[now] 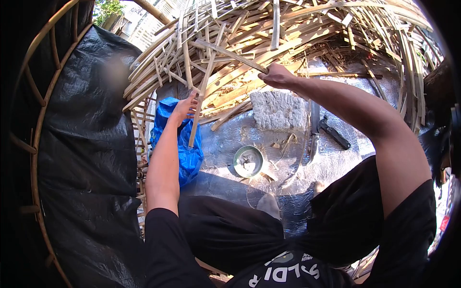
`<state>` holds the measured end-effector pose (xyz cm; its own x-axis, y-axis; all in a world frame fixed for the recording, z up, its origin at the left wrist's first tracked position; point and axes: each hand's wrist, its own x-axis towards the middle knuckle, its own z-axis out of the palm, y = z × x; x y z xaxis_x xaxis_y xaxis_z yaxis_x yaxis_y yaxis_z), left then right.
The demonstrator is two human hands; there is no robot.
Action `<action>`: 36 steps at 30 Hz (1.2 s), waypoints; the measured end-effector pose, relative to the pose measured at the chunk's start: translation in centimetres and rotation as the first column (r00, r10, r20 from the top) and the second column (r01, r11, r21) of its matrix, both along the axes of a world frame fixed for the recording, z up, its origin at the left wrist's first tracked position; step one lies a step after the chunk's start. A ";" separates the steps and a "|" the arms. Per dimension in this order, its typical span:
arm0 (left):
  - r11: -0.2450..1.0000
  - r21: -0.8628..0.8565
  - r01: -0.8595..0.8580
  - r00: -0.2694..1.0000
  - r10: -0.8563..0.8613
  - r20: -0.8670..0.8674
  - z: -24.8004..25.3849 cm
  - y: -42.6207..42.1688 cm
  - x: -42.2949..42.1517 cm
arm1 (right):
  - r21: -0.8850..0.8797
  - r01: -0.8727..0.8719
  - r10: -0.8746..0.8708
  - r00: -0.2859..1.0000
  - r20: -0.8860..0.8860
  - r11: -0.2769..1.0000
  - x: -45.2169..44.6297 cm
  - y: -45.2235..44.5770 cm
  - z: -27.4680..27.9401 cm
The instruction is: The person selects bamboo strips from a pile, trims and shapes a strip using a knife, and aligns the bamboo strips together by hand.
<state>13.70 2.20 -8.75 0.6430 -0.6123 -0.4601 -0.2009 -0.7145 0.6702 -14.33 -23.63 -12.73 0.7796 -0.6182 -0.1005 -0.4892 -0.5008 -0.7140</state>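
My right hand (pixel 277 77) is closed around one end of a long bamboo strip (pixel 230 54), which slants up and left over the pile. Low on the left, my left hand (pixel 184 108) has its fingers apart, the fingertips against or right beside another bamboo strip (pixel 206 79). That strip leans from the pile down over a blue plastic bag (pixel 190 161); whether the fingers bear any of its weight, I cannot tell. Behind both hands lies a large heap of split bamboo strips (pixel 293 41). A rough pale stone block (pixel 278 111) sits below my right hand.
A round green-rimmed bowl (pixel 248 161) rests on the silvery floor sheet (pixel 221 139). Right of the block lie a long blade (pixel 315 127) and a black sheath-like object (pixel 334 132). Black sheeting (pixel 86 144) on a curved frame stands at the left.
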 end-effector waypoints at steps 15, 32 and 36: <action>0.946 0.100 0.307 0.937 -0.283 -0.203 -0.6 -4.6 -2.0 | -0.159 -0.204 0.199 0.979 -0.051 0.966 -4.1 -1.9 -0.5; 0.974 0.077 0.215 0.879 -0.158 -0.450 -4.9 -3.8 -3.2 | -0.077 -0.460 0.359 0.777 -0.517 0.884 -4.7 -2.1 -2.6; 0.986 0.026 0.165 0.799 -0.118 -0.590 -8.0 -3.0 -1.8 | -0.204 -0.315 0.064 0.669 -0.740 0.927 -8.6 -7.1 -2.6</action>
<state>11.93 -0.82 -16.73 0.1468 -0.6252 -0.7666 0.1093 -0.7600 0.6407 -22.94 -30.75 -15.37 0.6488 -0.5601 -0.5151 -0.6503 -0.7597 0.0069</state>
